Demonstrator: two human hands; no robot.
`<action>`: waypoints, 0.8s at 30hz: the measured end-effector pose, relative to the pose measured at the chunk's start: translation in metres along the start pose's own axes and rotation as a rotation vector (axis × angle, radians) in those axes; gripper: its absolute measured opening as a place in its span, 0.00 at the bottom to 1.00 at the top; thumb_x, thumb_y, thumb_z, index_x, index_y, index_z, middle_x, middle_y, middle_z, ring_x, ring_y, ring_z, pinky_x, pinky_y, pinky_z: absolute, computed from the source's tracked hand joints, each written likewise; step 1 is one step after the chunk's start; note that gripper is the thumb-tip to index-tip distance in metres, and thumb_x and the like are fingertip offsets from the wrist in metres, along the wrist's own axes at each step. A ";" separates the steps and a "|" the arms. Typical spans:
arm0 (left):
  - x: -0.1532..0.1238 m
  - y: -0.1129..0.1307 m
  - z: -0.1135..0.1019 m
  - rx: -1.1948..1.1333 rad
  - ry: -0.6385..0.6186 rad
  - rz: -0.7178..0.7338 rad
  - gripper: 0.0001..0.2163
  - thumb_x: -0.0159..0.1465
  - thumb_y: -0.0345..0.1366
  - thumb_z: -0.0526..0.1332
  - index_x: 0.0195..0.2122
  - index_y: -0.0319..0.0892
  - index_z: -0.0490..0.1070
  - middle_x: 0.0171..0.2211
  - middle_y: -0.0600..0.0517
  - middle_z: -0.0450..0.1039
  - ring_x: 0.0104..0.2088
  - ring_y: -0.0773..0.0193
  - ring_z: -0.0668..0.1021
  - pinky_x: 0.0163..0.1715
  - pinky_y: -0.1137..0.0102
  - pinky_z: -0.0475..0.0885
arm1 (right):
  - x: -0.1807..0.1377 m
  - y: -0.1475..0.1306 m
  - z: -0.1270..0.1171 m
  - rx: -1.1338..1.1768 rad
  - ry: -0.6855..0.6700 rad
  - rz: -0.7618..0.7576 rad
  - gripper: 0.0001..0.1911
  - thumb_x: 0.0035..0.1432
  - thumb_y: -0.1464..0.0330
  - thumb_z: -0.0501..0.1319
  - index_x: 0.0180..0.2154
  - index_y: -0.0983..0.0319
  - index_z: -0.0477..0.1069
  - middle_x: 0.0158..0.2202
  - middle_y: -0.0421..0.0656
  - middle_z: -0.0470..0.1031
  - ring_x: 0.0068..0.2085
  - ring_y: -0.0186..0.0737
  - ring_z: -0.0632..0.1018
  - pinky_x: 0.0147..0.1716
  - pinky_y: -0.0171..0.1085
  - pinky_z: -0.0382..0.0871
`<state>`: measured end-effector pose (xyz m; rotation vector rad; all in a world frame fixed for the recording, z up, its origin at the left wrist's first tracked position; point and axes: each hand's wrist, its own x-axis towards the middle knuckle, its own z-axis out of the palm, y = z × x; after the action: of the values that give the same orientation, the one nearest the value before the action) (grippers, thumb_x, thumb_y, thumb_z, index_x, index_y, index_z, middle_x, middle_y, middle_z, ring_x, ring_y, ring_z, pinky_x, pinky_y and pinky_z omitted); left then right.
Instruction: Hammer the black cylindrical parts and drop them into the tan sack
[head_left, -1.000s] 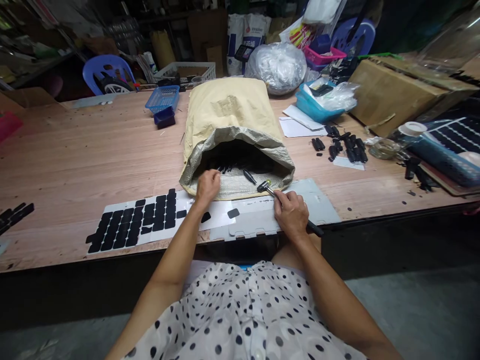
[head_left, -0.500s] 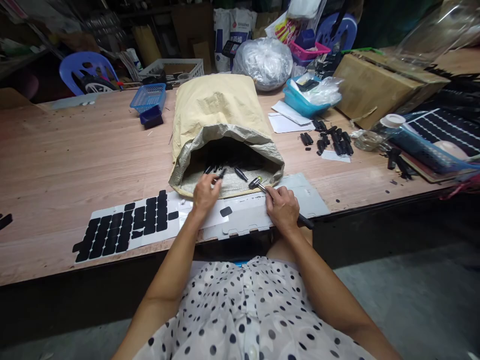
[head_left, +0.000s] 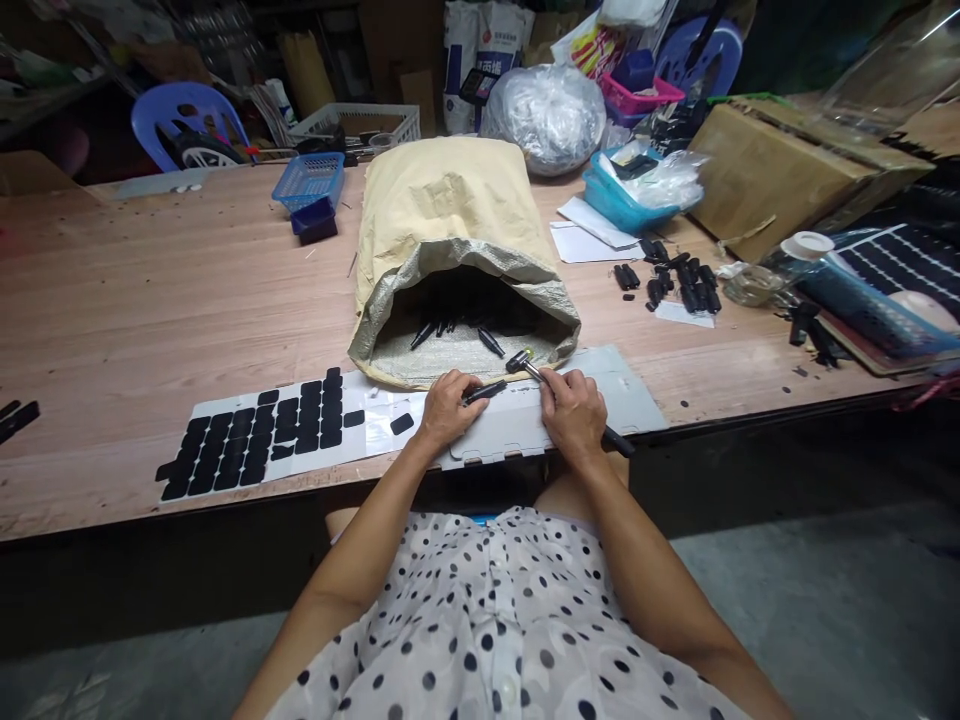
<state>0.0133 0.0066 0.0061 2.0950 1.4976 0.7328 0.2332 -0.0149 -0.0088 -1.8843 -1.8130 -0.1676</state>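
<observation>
My left hand [head_left: 447,408] is closed on a slim black part [head_left: 484,391], holding it over a grey plate [head_left: 525,420] at the table's near edge. My right hand [head_left: 576,412] grips a small hammer [head_left: 525,366] by its black handle, with the head resting just right of the part. Right behind both hands lies an open woven sack [head_left: 457,255] on its side, with more black parts [head_left: 450,330] loose in its mouth.
A white sheet of black pads [head_left: 255,440] lies left of my hands. Loose black parts [head_left: 675,285], a blue tray [head_left: 622,205], papers and a cardboard box [head_left: 780,180] lie to the right. A small blue basket [head_left: 311,185] stands at the back left.
My left hand drew a black part out of the sack's mouth and brought it back onto the grey plate, beside the hammer head. My right hand hardly moved.
</observation>
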 end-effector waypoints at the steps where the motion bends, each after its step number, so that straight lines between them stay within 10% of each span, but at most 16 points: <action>1: 0.000 0.000 0.001 -0.005 0.002 0.008 0.07 0.60 0.33 0.67 0.40 0.45 0.78 0.37 0.51 0.76 0.41 0.57 0.77 0.46 0.63 0.72 | 0.001 0.001 -0.001 0.012 -0.004 0.005 0.15 0.65 0.69 0.57 0.49 0.56 0.80 0.35 0.47 0.72 0.38 0.45 0.67 0.35 0.40 0.56; 11: 0.003 0.000 0.002 -0.064 -0.026 0.005 0.07 0.59 0.32 0.67 0.39 0.46 0.80 0.35 0.51 0.76 0.42 0.56 0.76 0.46 0.61 0.70 | -0.025 -0.022 -0.032 0.380 -0.009 -0.084 0.19 0.71 0.63 0.51 0.52 0.56 0.78 0.39 0.45 0.78 0.41 0.43 0.77 0.43 0.39 0.71; 24: 0.007 0.002 0.004 -0.071 -0.048 -0.016 0.05 0.59 0.33 0.68 0.37 0.46 0.80 0.35 0.51 0.76 0.41 0.56 0.76 0.46 0.62 0.69 | -0.035 -0.037 -0.040 0.308 -0.092 -0.116 0.19 0.71 0.61 0.51 0.51 0.56 0.79 0.36 0.44 0.78 0.39 0.41 0.78 0.39 0.36 0.70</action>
<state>0.0194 0.0127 0.0053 2.0316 1.4401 0.7143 0.2046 -0.0645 0.0207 -1.5972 -1.8870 0.1528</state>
